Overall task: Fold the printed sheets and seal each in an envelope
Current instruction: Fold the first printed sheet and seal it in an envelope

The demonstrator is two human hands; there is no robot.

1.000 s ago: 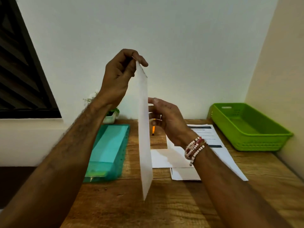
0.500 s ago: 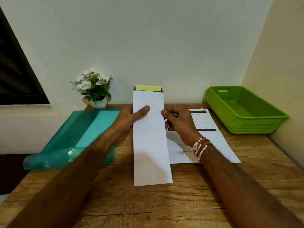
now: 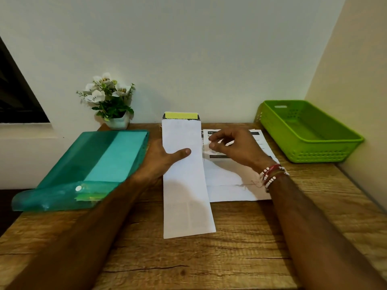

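Long white envelope lies flat on the wooden desk, long axis running away from the person, its open flap with a yellow adhesive strip at the far end. Left hand grips its left edge, thumb pressed on top, fingers hidden beneath. Right hand hovers just right of the envelope above the printed sheets, thumb and forefinger curled close; whether they pinch anything, cannot tell. Judgement: the flap lies beyond both hands; the free right hand is better placed to reach forward and fold it shut.
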